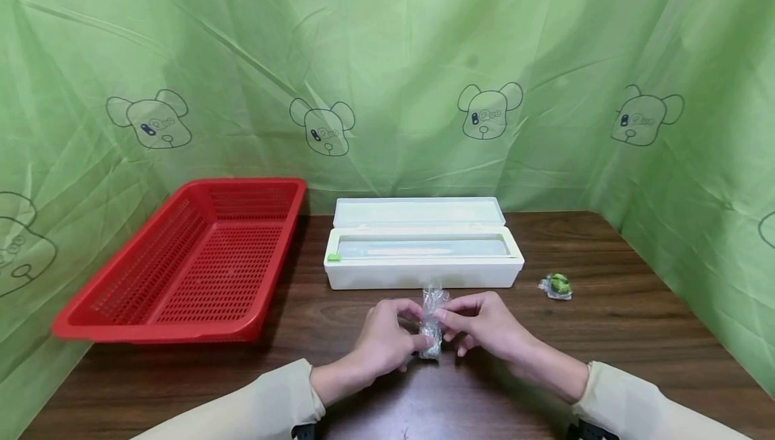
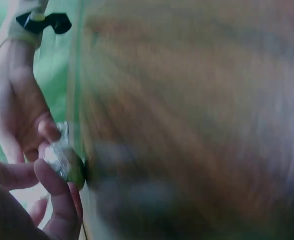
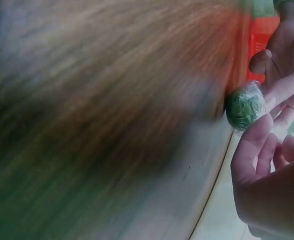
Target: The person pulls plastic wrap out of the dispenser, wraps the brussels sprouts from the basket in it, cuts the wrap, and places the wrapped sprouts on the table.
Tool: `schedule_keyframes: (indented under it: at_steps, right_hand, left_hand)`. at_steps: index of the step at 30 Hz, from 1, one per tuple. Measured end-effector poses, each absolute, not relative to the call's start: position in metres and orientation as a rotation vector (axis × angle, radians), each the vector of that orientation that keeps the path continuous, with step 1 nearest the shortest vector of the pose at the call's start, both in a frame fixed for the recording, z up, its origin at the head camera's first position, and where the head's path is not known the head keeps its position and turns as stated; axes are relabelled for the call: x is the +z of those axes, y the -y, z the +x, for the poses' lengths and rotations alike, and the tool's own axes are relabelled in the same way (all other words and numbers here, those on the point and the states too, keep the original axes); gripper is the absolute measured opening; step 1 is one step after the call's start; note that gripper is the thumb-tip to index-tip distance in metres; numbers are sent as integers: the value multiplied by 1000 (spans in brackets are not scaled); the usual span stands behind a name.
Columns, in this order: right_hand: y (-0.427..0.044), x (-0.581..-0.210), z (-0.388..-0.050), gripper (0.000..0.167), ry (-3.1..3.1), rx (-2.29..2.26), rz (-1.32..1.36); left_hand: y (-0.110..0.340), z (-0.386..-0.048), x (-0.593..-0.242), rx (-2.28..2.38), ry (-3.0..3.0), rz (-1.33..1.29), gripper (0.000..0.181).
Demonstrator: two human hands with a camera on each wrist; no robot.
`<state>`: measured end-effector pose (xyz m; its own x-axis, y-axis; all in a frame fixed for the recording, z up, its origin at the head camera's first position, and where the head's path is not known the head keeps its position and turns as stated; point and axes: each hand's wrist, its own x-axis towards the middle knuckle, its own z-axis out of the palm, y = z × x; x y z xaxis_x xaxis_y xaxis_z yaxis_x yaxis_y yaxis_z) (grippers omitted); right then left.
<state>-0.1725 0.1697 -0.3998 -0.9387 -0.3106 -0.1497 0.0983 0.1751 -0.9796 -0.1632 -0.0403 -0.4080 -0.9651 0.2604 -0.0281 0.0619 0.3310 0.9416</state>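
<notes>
Just in front of the white box, a small green round item wrapped in clear plastic film (image 1: pixel 431 342) is on the brown table, a twist of loose film rising from its far side. My left hand (image 1: pixel 387 339) holds it from the left, with the thumb against the wrapped part. From the right, my right hand (image 1: pixel 487 325) pinches the film between thumb and fingers. Green surface shows through the wrap in the right wrist view, where the wrapped item (image 3: pixel 245 106) looks rounded. Its exact kind is unclear under the film.
Behind my hands stands a white cling film dispenser (image 1: pixel 424 275), lid raised, with a green slider (image 1: pixel 334 258) at its left. A red mesh basket (image 1: pixel 260 305) occupies the left side. Another film-wrapped green item (image 1: pixel 560 284) lies to the right. Green sheeting (image 1: pixel 399 36) surrounds the table.
</notes>
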Motion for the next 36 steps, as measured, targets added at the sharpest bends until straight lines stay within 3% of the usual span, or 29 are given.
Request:
schedule_keyframes:
  at_steps: [5, 23, 30, 36]
  right_hand:
    - [-170, -400, -174, 29, -2157, -1860, -159]
    - [-183, -395, -174, 25, -2076, -1697, -353]
    - [-175, -392, -174, 20, -2071, -1670, -241]
    - [-171, -394, -174, 15, -2074, -1645, -202]
  left_hand:
    - [39, -156, -411, 1801, -2362, 256, 32]
    - [35, -154, -413, 1794, -2338, 150, 15]
    - [31, -154, -415, 1856, -2311, 210, 33]
    - [28, -152, -413, 1836, -2304, 201, 28]
